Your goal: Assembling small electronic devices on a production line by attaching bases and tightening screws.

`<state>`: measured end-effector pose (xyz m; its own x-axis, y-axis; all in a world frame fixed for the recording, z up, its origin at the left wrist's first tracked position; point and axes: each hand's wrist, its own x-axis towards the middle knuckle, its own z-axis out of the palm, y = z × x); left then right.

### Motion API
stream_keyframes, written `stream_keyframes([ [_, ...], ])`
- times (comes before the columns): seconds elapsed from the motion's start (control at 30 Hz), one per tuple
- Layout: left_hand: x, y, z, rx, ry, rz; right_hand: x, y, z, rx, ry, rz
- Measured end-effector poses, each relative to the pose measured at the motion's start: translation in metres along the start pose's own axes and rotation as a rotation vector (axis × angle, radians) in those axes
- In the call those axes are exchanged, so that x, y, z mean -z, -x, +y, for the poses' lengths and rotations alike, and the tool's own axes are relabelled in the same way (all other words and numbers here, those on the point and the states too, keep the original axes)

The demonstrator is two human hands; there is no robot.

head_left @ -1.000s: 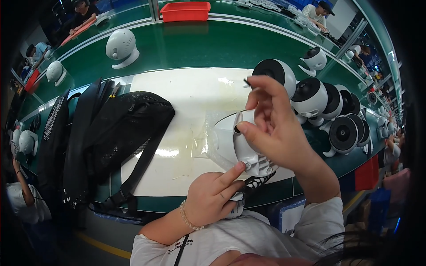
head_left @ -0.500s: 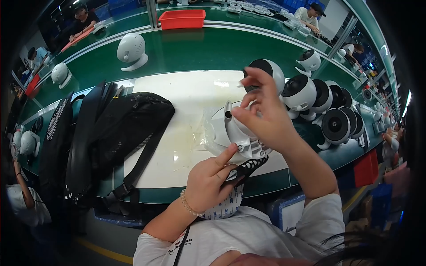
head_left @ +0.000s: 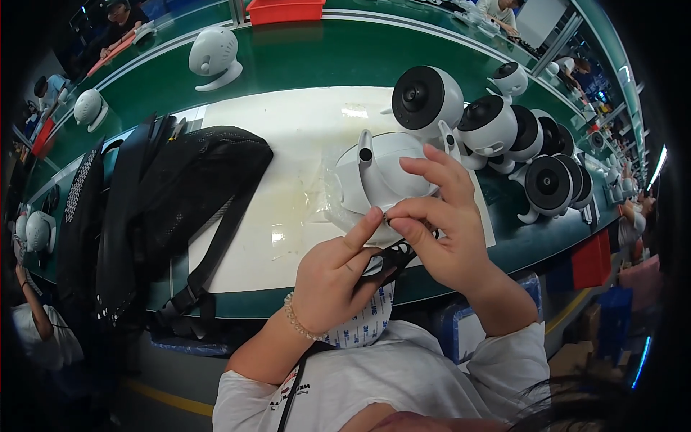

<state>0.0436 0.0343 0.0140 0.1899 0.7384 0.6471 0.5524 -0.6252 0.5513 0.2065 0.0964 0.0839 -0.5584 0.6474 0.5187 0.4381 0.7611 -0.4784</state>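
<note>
The right hand [head_left: 450,227] is bending its thumb and pointing finger together, and their tips are pinching a tiny dark thing [head_left: 387,220], too small to name. Its other fingers are sticking out loosely. The left hand [head_left: 331,277] is stretching out its pointing finger, and that tip is resting right beside the right fingertips. Its other fingers are curling in around a black strip [head_left: 396,261] with holes. A white band [head_left: 363,327] with blue marks is hanging below the left hand, by the worktop's front edge. Some beads [head_left: 299,320] are going around the left wrist.

Just past the fingertips, a white shell [head_left: 392,165] is lying with 2 prongs [head_left: 365,142] poking away from the person. It is sitting on the right half of a white mat [head_left: 302,129]. Clear plastic wrap [head_left: 317,194] is peeking out on its left. The mat is covering the middle of the green worktop [head_left: 425,286].

A black mesh bag [head_left: 205,173] is lying over the mat's left edge, and its strap is reaching toward the worktop's front edge. Toward the worktop's right end, round white machines [head_left: 497,119] with black faces are crowding together. Past the back edge, 1 white machine with little holes [head_left: 214,52] is standing, and a red tray [head_left: 286,10] is sitting farther back.
</note>
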Motion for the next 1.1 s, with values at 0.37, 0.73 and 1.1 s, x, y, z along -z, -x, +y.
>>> stream_keyframes([
  [0.37, 0.001, -0.001, -0.002, 0.021, -0.023, -0.011, -0.008, 0.002, 0.014, 0.218, 0.079, 0.112],
  [0.73, -0.001, 0.001, 0.000, 0.051, -0.003, 0.024, 0.010, 0.011, 0.012, 0.290, 0.337, -0.135],
  [1.1, -0.006, 0.001, -0.001, 0.066, 0.041, 0.062, 0.008, 0.013, 0.019, 0.210, 0.192, -0.156],
])
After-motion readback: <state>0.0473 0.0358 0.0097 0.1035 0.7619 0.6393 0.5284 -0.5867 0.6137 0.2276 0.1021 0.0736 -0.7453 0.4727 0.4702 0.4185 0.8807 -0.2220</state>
